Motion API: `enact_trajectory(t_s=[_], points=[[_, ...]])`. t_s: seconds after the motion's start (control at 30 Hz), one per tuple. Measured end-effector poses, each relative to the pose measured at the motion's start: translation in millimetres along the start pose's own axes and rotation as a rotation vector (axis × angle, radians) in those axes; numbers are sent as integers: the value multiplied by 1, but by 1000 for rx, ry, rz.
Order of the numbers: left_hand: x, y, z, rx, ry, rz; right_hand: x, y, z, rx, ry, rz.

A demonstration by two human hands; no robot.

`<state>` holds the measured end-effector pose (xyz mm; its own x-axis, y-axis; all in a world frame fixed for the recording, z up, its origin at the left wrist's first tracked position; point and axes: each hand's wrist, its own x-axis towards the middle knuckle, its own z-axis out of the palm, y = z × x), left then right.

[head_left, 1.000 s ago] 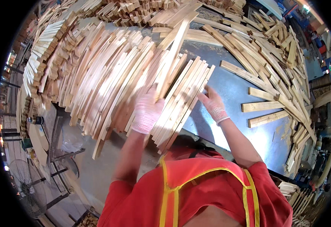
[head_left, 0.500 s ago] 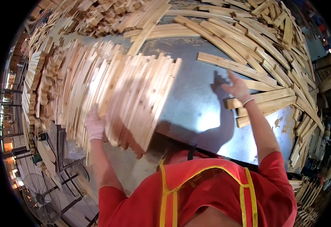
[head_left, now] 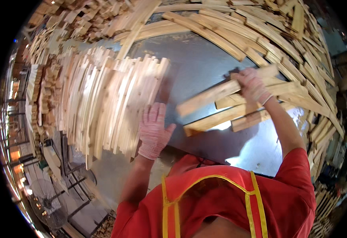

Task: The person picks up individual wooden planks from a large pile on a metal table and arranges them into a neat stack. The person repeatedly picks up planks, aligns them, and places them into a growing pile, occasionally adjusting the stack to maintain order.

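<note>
My left hand (head_left: 153, 129), in a striped knit glove, is open with its fingers stretched and its thumb apart. It lies at the right edge of a row of pale wooden strips (head_left: 118, 95) set side by side. My right hand (head_left: 253, 84), gloved too, is closed over a wooden board (head_left: 210, 97) that slants across the metal table (head_left: 185, 75). Under and beside that board lie several others, among them a lower board (head_left: 211, 120) and a short-looking one (head_left: 251, 120). The fingertips of my right hand are partly hidden.
Loose boards (head_left: 257, 33) are heaped along the far and right sides of the table. A stack of cut wood (head_left: 82, 18) rises at the far left. On the floor at the lower left stands a wire-caged fan (head_left: 48, 204), beside a metal frame (head_left: 76, 178).
My left hand has moved right, from over the strips to the row's right edge. My right hand, formerly spread above the table, has closed on a board; several boards now reach further left.
</note>
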<state>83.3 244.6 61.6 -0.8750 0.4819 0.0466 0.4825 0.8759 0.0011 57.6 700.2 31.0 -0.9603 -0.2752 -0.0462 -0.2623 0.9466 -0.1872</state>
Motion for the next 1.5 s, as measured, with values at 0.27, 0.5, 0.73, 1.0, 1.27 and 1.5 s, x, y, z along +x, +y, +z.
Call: enact_trajectory(t_s=[0.27,0.5,0.73,1.0,1.27,1.5], points=[[-14,19,20,-689,-643,-204,-36,-173,12,123,312,-120],[-92,-86,69,207,103,-72,-104,-173,85,-8,-78,-25],[-96,44,46,-297,-152,114,-42,-157,49,233,-191,210],[-97,85,67,-519,-185,50,34,-61,-5,-148,-257,296],[-106,23,56,-1581,-358,-562,-38,-104,8,1296,-131,450],[-63,44,59,-810,-268,-287,-25,-235,94,887,-297,426]])
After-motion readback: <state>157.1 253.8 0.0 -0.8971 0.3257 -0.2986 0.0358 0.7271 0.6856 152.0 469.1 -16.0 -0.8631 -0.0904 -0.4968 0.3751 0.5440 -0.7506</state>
